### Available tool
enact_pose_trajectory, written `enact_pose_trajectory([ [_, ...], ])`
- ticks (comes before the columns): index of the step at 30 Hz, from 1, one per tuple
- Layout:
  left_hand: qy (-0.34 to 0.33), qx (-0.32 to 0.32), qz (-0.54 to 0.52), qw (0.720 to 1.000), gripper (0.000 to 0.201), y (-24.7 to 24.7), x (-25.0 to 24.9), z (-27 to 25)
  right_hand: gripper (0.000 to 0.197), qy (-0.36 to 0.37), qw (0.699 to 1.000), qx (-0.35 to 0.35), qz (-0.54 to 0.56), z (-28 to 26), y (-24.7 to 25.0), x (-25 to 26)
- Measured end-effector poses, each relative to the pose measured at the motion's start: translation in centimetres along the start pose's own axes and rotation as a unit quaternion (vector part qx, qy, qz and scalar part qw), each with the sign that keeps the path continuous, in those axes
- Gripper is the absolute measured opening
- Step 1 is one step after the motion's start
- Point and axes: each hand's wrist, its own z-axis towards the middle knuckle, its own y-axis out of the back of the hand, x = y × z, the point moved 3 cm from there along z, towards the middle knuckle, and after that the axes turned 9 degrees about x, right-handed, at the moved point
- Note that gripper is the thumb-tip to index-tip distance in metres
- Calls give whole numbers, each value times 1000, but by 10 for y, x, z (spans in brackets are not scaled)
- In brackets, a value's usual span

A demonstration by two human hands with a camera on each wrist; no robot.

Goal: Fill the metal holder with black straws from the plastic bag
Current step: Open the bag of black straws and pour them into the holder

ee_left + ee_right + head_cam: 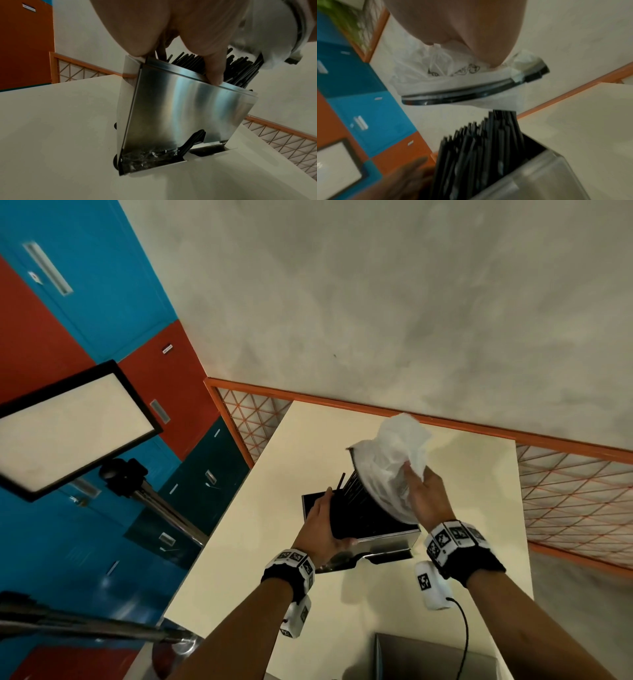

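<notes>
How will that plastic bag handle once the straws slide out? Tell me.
The plastic bag looks thin and crumpled in the right hand, so probably floppy and very light. Emptied of black straws, it would likely collapse rather than hold shape.

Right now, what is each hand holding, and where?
The left hand grips the shiny metal holder by its top rim. The right hand pinches the crumpled white plastic bag near its upper end, above the black straws.

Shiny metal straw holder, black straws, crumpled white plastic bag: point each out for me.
Shiny metal straw holder [180, 108]: left wrist view, front steel panel.
Black straws [479, 155]: right wrist view, middle of the bundle.
Crumpled white plastic bag [400, 446]: head view, bunched upper part.
</notes>
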Motion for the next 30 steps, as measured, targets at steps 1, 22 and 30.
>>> enact_pose_trajectory([
  [1, 3, 5, 4, 1000, 120, 0, 1, 0, 36, 10, 999, 24, -39, -2, -4, -4],
  [22, -78, -55, 40, 995, 63, -3, -2, 3, 36, 29, 983, 150, -101, -19, -54, 14],
  [30, -56, -56, 6, 997, 84, 1, -8, -2, 30, 48, 989, 126, -54, -15, -55, 29],
])
